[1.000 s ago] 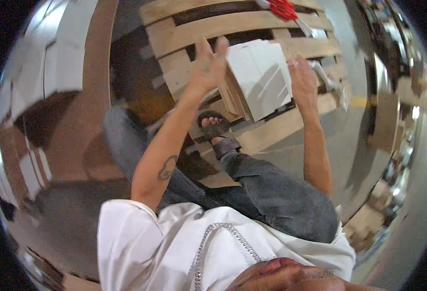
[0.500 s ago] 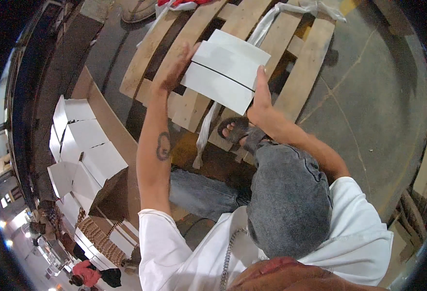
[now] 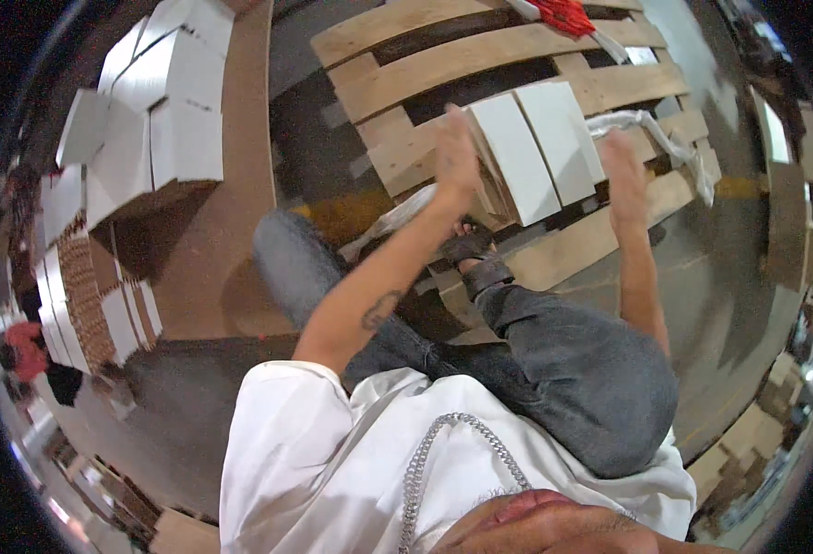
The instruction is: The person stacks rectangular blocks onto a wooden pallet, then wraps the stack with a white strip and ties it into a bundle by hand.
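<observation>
Two white cardboard boxes or stacks, the left one (image 3: 515,159) and the right one (image 3: 561,138), sit side by side on a wooden pallet (image 3: 452,57), a dark gap between them. Brown cardboard shows along the left one's side. My left hand (image 3: 456,155) is just left of the pair, fingers stretched out and somewhat blurred. On the other side, my right hand (image 3: 625,175) is raised with its fingers extended, a little apart from the right box. Neither hand grips anything.
A large brown carton (image 3: 231,249) at the left bears many white cardboard pieces (image 3: 162,83). White plastic wrap (image 3: 651,125) and a red bundle (image 3: 568,17) lie on the pallet. My sandalled foot (image 3: 473,251) rests at its near edge. A person in red (image 3: 26,349) is far left.
My hands, which held the white cardboard pair between them, are now apart from it. The pair rests on the pallet. The whole view has turned, bringing the carton higher at left.
</observation>
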`<action>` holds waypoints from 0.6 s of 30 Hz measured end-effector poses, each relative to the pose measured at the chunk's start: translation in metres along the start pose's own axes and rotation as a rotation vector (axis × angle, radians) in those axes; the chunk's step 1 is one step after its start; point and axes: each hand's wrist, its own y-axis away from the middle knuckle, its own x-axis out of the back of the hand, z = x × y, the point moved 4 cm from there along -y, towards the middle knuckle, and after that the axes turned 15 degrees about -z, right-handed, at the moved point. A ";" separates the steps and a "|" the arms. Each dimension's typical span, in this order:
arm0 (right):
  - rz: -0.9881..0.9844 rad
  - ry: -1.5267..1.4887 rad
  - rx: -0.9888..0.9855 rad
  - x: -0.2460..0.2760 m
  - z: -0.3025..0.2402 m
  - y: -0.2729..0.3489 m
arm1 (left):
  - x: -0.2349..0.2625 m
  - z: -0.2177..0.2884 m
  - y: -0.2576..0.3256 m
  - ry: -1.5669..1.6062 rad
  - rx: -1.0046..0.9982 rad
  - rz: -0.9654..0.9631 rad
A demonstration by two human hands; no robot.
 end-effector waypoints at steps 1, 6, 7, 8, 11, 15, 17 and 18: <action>-0.152 0.109 0.030 -0.013 -0.007 -0.012 | -0.008 -0.012 0.001 0.028 -0.042 -0.078; -0.356 0.534 -0.279 -0.055 -0.020 -0.052 | -0.033 -0.034 0.005 -0.127 0.012 0.124; -0.408 0.573 -0.275 -0.041 -0.022 -0.060 | -0.029 -0.031 0.008 -0.074 -0.002 0.079; -0.459 0.608 -0.273 -0.038 -0.031 -0.062 | -0.024 -0.029 0.010 -0.023 -0.013 0.034; -0.559 0.836 -0.175 -0.013 -0.088 -0.055 | 0.029 -0.038 0.027 0.242 0.002 -0.114; -0.563 0.965 -0.073 -0.012 -0.182 -0.013 | 0.112 -0.037 0.069 0.427 -0.063 0.061; -0.608 0.961 -0.039 -0.035 -0.217 0.008 | 0.147 -0.036 0.079 0.065 -0.147 0.013; -0.634 1.000 -0.001 -0.058 -0.232 0.020 | 0.164 -0.048 0.073 -0.203 -0.217 -0.043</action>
